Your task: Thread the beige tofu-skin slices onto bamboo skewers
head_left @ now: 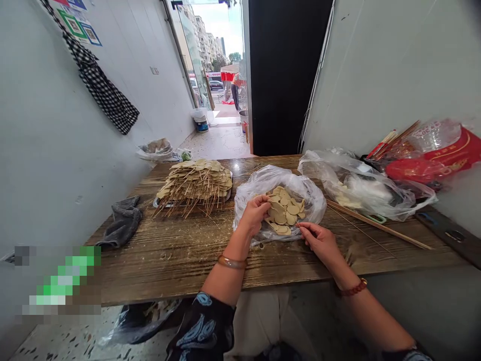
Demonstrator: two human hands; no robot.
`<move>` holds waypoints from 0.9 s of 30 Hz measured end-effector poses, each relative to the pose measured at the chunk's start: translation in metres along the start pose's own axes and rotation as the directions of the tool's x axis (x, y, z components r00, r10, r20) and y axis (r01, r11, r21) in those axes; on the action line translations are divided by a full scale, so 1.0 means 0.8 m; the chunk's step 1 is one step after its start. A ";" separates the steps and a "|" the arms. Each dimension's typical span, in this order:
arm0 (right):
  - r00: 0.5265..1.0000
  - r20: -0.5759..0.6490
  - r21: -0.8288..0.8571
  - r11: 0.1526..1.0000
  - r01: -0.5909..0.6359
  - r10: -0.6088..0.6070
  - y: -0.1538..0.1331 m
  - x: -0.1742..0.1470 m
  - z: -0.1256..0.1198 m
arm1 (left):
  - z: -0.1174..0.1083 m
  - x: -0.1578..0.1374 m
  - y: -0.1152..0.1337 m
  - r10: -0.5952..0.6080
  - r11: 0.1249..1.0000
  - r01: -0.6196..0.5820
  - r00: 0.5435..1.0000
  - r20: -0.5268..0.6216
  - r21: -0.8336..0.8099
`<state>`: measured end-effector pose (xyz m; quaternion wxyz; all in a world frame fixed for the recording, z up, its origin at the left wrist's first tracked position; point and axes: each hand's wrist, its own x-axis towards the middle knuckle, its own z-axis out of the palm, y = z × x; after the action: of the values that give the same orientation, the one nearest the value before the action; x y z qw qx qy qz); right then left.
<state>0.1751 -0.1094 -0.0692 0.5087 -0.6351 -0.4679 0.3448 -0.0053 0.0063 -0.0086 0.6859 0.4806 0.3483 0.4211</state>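
My left hand (256, 213) is closed at the left side of an open clear plastic bag (246, 188), its fingertips pinching a thin, round beige slice. Several more such slices (291, 209) lie loose inside the bag. Near the bag's front right edge, my right hand (318, 239) pinches a thin wooden skewer, of which only a short tip shows toward the slices. To the left, a metal tray (230, 193) bears a high pile of skewered slices (195, 180), their sticks pointing toward me.
Bare skewers (383, 228) lie on the wooden table (180, 265) at the right, beside another plastic bag (370, 193). Red packaging (424, 163) is behind it. A dark grey cloth (120, 223) lies at the left edge. Beyond the table is a glass doorway (193, 60).
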 end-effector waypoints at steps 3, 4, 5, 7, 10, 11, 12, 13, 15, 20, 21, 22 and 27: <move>1.000 -0.004 -0.033 0.999 0.025 -0.026 0.000 0.000 0.002 | 0.000 0.002 -0.002 0.135 0.971 -0.135 0.991 0.014 0.200; 0.999 -0.004 -0.044 0.998 0.035 -0.036 0.000 0.000 0.002 | 0.000 0.002 -0.002 0.196 0.934 -0.193 0.980 0.023 0.302; 0.999 -0.002 -0.056 0.997 0.046 -0.046 -0.001 0.000 0.002 | -0.001 0.002 -0.001 0.262 0.877 -0.251 0.965 0.030 0.410; 0.998 0.005 -0.085 0.994 0.063 -0.063 -0.002 -0.001 0.002 | -0.002 0.003 0.000 0.383 0.742 -0.332 0.923 0.038 0.583; 0.997 0.011 -0.133 0.988 0.072 -0.071 -0.005 -0.002 0.001 | -0.004 0.005 0.002 0.447 0.697 -0.356 0.894 0.012 0.622; 0.997 0.012 -0.148 0.986 0.074 -0.073 -0.006 -0.002 0.001 | -0.005 0.005 0.002 0.435 0.732 -0.347 0.900 -0.011 0.586; 0.997 0.011 -0.161 0.984 0.077 -0.076 -0.007 -0.002 0.001 | -0.006 0.006 0.002 0.412 0.781 -0.331 0.910 -0.039 0.530; 0.997 0.010 -0.171 0.982 0.082 -0.082 -0.007 -0.003 0.001 | -0.007 0.006 0.002 0.378 0.835 -0.309 0.924 -0.065 0.455; 0.995 0.010 -0.185 0.978 0.096 -0.096 -0.007 -0.003 0.001 | -0.008 0.007 0.001 0.285 0.929 -0.254 0.955 -0.082 0.270; 0.990 0.022 -0.249 0.958 0.144 -0.142 -0.002 -0.002 0.000 | -0.007 0.006 0.002 0.238 0.965 -0.232 0.971 -0.038 0.119; 0.987 0.033 -0.269 0.949 0.162 -0.159 -0.001 -0.001 0.000 | -0.006 0.006 0.002 0.268 0.952 -0.258 0.962 -0.046 0.164; 0.983 0.045 -0.288 0.939 0.185 -0.180 -0.001 -0.001 0.001 | -0.006 0.006 0.001 0.296 0.937 -0.280 0.954 -0.052 0.210; 0.938 0.102 -0.349 0.871 0.346 -0.332 -0.003 -0.006 0.002 | -0.010 0.011 -0.004 0.278 0.941 -0.250 0.956 -0.097 0.229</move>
<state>0.1717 -0.1132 -0.0677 0.4263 -0.6191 -0.6371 0.1705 -0.0081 0.0171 -0.0147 0.5438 0.5661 0.3669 0.4992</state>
